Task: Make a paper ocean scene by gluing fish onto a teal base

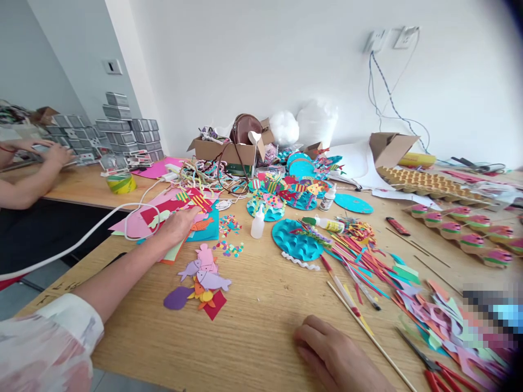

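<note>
Left hand (180, 226), left of centre in the frame, reaches over coloured paper sheets (211, 232); fingertips at a red-and-yellow striped piece (201, 200). Cannot tell whether they pinch it. Right hand (329, 351), lower right of centre, rests on the tabletop (253, 332), fingers loosely bent, nothing visible in it. Step, as judged: handling paper pieces. Lifting this one would call for a light edge pinch, neighbours undisturbed.

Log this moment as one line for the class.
left hand: at paper pile | right hand: at table, contact unclear | between hands: fish cutouts | right of right hand: scissors
</note>
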The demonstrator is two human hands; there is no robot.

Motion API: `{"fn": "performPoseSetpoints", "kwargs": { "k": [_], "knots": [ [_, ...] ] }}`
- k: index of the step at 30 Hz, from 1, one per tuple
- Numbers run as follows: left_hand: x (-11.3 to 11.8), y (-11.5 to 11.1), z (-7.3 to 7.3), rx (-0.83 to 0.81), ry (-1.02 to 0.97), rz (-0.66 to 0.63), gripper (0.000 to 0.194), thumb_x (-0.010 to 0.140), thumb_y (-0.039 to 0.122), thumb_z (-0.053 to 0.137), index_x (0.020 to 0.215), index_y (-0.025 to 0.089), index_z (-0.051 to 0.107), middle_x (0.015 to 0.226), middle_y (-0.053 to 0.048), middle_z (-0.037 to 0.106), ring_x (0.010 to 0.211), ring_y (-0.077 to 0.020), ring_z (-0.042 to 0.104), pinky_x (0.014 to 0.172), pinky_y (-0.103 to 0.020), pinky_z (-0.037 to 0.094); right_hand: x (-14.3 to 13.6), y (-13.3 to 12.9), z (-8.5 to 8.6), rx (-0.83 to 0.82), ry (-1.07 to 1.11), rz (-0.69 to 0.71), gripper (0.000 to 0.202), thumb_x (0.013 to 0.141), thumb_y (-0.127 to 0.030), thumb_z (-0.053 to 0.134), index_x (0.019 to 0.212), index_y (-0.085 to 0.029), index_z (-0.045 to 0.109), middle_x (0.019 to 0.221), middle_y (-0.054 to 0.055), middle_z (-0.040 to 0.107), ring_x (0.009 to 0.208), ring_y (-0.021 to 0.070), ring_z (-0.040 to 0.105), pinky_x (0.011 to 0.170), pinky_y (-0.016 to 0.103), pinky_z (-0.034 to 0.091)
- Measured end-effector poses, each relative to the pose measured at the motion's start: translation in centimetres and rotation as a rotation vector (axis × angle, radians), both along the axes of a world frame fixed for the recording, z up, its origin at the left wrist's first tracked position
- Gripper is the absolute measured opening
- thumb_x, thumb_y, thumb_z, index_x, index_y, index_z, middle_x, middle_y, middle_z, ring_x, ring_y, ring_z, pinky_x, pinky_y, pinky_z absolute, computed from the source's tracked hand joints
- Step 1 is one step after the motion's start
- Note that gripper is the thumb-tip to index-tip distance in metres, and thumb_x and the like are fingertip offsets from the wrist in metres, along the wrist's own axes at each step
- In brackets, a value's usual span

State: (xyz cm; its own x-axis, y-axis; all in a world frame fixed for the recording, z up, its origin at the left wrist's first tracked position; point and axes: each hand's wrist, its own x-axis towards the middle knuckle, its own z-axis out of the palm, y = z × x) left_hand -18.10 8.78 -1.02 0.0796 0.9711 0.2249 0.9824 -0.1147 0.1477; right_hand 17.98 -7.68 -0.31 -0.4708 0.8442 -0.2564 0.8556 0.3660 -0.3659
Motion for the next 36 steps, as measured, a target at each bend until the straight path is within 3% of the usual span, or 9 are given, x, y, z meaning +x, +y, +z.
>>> {"fn": "performPoseSetpoints", "kwargs": {
  "k": [4, 8, 15, 20, 27, 32, 36],
  "knots": [
    [0.2, 0.3, -0.1, 0.052, -0.039, -0.02, 0.042, 0.08, 0.013, 0.037, 0.12, 0.02, 0.05, 0.117, -0.009, 0.06, 0.109, -0.0236, 0.056, 0.086, -0.032, 0.043, 0.1, -0.1, -0.1, 0.021, 0.04, -0.009, 0.026, 0.086, -0.011, 0.039, 0.078, -0.02, 0.061, 0.091, 0.005, 0.064, 0.083, 0.0159, 0.061, 0.068, 0.022, 0.043],
    [0.5, 0.1, 0.4, 0.08, -0.108, 0.021, 0.039, 0.078, 0.017, 0.042, 0.115, 0.02, 0.052, 0.099, -0.007, 0.066, 0.092, -0.0242, 0.063, 0.076, -0.032, 0.046, 0.2, -0.1, -0.2, 0.037, 0.093, -0.014, 0.026, 0.086, -0.013, 0.039, 0.077, -0.02, 0.061, 0.089, 0.005, 0.063, 0.081, 0.0161, 0.061, 0.067, 0.022, 0.044],
    [0.6, -0.5, 1.7, 0.09, -0.27, -0.035, 0.016, 0.071, 0.024, 0.044, 0.076, 0.019, 0.059, 0.081, -0.003, 0.066, 0.077, -0.0195, 0.061, 0.07, -0.028, 0.046, 0.4, 0.0, -0.3, 0.002, 0.075, -0.012, 0.026, 0.086, -0.013, 0.039, 0.081, -0.021, 0.063, 0.091, 0.005, 0.063, 0.084, 0.0171, 0.061, 0.071, 0.024, 0.045],
    [0.3, -0.6, 2.0, 0.116, -0.4, -0.099, 0.017, 0.067, 0.023, 0.042, 0.073, 0.018, 0.057, 0.086, -0.004, 0.065, 0.085, -0.0184, 0.06, 0.076, -0.027, 0.047, 0.3, 0.0, -0.3, -0.013, 0.059, -0.014, 0.026, 0.087, -0.013, 0.038, 0.081, -0.02, 0.062, 0.091, 0.005, 0.063, 0.084, 0.017, 0.061, 0.07, 0.024, 0.044],
    [0.6, -0.5, 1.8, 0.122, -0.47, -0.159, 0.017, 0.064, 0.023, 0.045, 0.07, 0.017, 0.059, 0.082, -0.005, 0.063, 0.081, -0.0188, 0.059, 0.076, -0.03, 0.047, 0.2, -0.1, -0.2, 0.002, 0.081, -0.031, 0.027, 0.087, -0.012, 0.037, 0.082, -0.02, 0.062, 0.091, 0.005, 0.063, 0.084, 0.0171, 0.061, 0.07, 0.024, 0.044],
    [0.6, -0.7, 2.0, 0.147, -0.502, -0.152, 0.018, 0.064, 0.018, 0.045, 0.069, 0.017, 0.062, 0.094, -0.007, 0.062, 0.094, -0.0201, 0.058, 0.087, -0.034, 0.044, 0.4, -0.4, -0.3, -0.003, 0.121, -0.046, 0.027, 0.087, -0.014, 0.038, 0.081, -0.021, 0.063, 0.089, 0.005, 0.063, 0.082, 0.0166, 0.061, 0.069, 0.024, 0.044],
    [1.2, -1.6, 2.6, 0.08, -0.697, -0.18, 0.014, 0.065, 0.019, 0.049, 0.068, 0.018, 0.063, 0.098, -0.006, 0.064, 0.096, -0.0208, 0.059, 0.087, -0.035, 0.046, 0.5, -0.3, -0.4, 0.013, 0.165, -0.042, 0.027, 0.088, -0.017, 0.037, 0.079, -0.021, 0.062, 0.087, 0.005, 0.063, 0.079, 0.016, 0.06, 0.067, 0.024, 0.043]
  ]
}}
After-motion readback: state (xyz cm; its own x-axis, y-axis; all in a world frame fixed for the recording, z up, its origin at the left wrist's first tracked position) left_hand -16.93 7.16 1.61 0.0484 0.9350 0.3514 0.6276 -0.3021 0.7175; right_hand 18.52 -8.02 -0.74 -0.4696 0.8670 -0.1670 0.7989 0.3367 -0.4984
